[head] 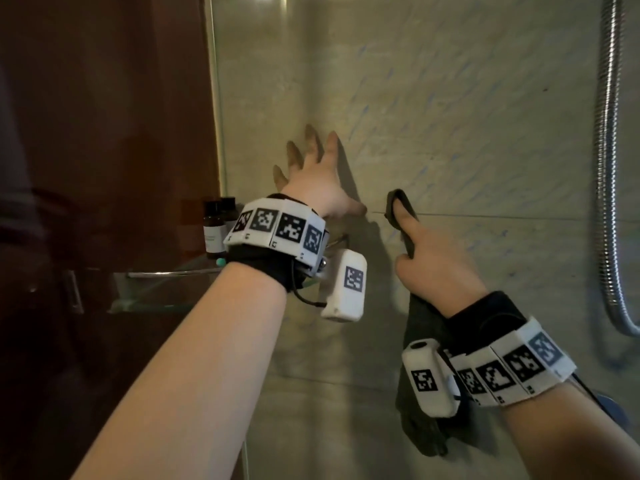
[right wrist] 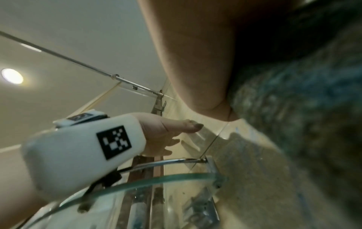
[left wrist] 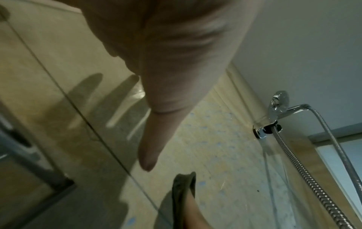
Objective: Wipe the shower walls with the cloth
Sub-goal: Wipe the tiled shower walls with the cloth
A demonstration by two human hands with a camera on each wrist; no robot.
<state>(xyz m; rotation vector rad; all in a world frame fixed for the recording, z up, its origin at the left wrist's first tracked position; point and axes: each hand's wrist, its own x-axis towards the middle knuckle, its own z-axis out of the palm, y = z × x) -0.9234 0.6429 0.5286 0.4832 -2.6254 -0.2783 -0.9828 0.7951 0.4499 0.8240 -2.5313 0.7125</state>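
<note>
A dark grey cloth (head: pixel 420 327) hangs limp against the beige tiled shower wall (head: pixel 467 116), its top edge folded over a fingertip, its crumpled tail drooping low; faint blue streaks fleck the wall's upper tiles

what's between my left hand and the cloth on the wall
Only bare tile wall with a grout line, shown in the head view. The left hand spreads on it; the right hand holds the cloth.
</note>
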